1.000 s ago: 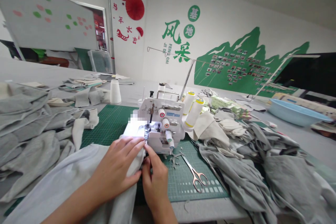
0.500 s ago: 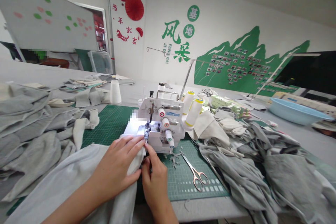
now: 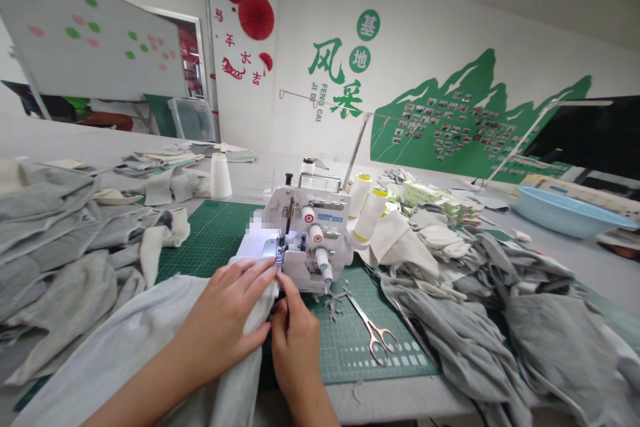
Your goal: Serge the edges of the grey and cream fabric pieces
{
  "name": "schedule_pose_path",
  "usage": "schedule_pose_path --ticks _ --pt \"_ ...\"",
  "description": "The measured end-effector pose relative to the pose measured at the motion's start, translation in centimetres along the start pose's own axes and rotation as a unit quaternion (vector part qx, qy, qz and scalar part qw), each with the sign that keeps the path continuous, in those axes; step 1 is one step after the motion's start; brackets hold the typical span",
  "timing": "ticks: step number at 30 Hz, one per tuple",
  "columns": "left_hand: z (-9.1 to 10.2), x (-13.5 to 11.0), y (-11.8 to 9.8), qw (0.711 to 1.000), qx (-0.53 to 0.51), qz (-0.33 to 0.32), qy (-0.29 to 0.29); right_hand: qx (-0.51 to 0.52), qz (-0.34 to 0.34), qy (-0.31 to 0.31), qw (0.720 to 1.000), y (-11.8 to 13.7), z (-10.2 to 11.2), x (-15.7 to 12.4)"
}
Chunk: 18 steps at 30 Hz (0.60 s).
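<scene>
A white overlock sewing machine (image 3: 313, 213) stands in the middle, its lamp lighting the needle area. Light grey cloth (image 3: 150, 327) runs from the lower left up to the presser foot. My left hand (image 3: 230, 303) lies flat on this cloth, fingers stretched toward the foot and thumb apart. Beside it, my right hand (image 3: 296, 333) is closed at the cloth's right edge, its index fingertip close to the foot. The right hand's other fingers are curled and partly hidden.
Scissors (image 3: 373, 330) and grey thread scraps (image 3: 337, 303) lie on the green cutting mat (image 3: 350, 347). Grey fabric pieces are heaped at left (image 3: 75, 253) and right (image 3: 465, 300). Thread cones (image 3: 370, 213) stand behind the machine; a blue basin (image 3: 570, 210) is at far right.
Both hands and the cloth stay almost in the same place, with only a very slight shift. The machine's lit area looks a little dimmer.
</scene>
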<state>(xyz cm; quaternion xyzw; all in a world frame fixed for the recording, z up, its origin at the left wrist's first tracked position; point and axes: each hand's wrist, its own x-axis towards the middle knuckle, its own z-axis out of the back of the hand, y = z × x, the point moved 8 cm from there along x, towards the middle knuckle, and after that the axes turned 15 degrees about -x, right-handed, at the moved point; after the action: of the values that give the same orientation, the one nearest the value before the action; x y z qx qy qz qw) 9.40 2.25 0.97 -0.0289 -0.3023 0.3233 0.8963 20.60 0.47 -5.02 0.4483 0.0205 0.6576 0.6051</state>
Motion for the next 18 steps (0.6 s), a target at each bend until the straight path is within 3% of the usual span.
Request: schedule_pose_path --ticks 18 --pt "-0.32 0.09 0.22 1.000 -0.004 0.005 0.009 -0.013 -0.007 0.011 1.000 -0.51 -0.53 0.01"
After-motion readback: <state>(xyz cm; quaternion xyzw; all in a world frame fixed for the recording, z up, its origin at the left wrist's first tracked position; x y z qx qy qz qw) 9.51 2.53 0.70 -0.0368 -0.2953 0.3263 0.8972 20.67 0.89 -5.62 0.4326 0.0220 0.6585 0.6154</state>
